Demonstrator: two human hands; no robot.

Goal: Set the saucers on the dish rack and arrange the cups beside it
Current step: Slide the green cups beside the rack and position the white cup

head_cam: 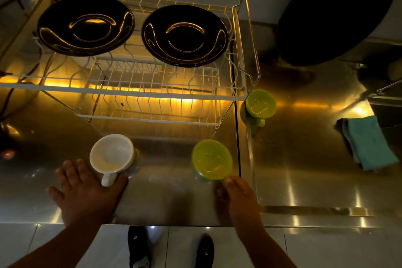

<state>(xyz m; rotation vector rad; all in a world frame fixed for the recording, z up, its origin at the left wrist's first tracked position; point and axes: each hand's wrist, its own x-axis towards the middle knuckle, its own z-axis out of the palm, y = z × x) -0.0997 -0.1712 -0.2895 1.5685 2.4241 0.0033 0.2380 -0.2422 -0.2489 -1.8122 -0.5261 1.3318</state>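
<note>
Steel counter, dim yellow light. Two black saucers lie side by side on the top tier of the wire dish rack. Left hand: fingers spread flat on the counter, thumb against the handle of the white cup, not gripping it. Right hand: fingers pinched on the handle of a green cup standing in front of the rack. Second green cup stands just right of the rack. Teal cloth far right.
</note>
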